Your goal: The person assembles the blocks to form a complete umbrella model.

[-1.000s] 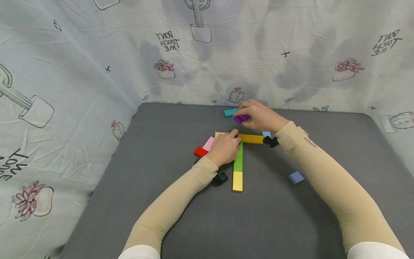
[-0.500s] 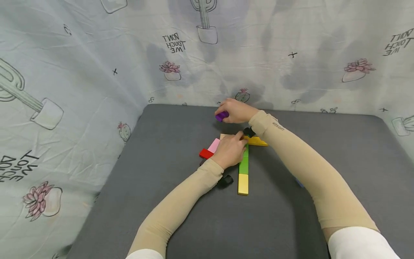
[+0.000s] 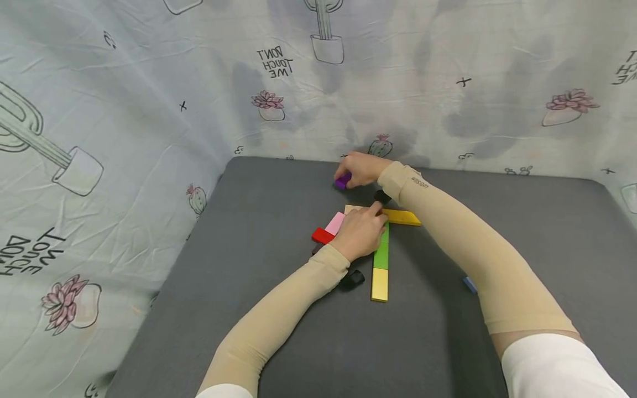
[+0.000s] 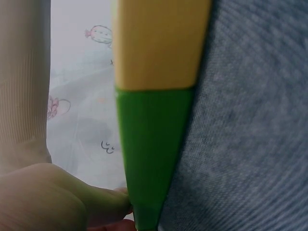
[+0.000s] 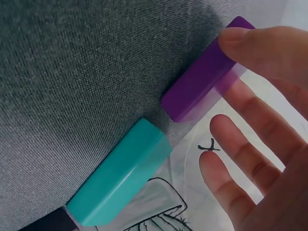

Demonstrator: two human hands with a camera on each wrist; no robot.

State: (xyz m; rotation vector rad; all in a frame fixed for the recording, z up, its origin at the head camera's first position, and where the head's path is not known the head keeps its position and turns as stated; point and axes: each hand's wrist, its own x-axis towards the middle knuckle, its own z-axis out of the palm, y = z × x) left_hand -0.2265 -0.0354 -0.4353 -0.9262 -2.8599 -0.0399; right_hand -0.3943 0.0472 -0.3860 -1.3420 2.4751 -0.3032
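My right hand [image 3: 362, 167] pinches a purple block [image 5: 202, 74] between thumb and fingers at the table's far side. In the right wrist view the purple block lies almost in line with a teal block [image 5: 120, 173], a small gap between their ends; my hand and arm hide the teal one in the head view. My left hand [image 3: 359, 232] rests with bent fingers on the top end of a column of green blocks [image 3: 381, 255]. In the left wrist view its fingertips [image 4: 122, 195] touch the green block's side. I cannot tell whether they pinch it.
A yellow block [image 3: 380, 285] ends the column nearest me. An orange-yellow bar [image 3: 404, 217] runs right from its top. Pink [image 3: 335, 223], red [image 3: 323, 235] and beige [image 3: 352, 208] blocks lie left. A blue block [image 3: 470, 284] shows beside my right arm. Printed cloth [image 3: 423, 83] hangs behind.
My right hand has carried the purple block left past the teal block and lowered it toward the table. My left hand stays on the green column; the view has shifted slightly.
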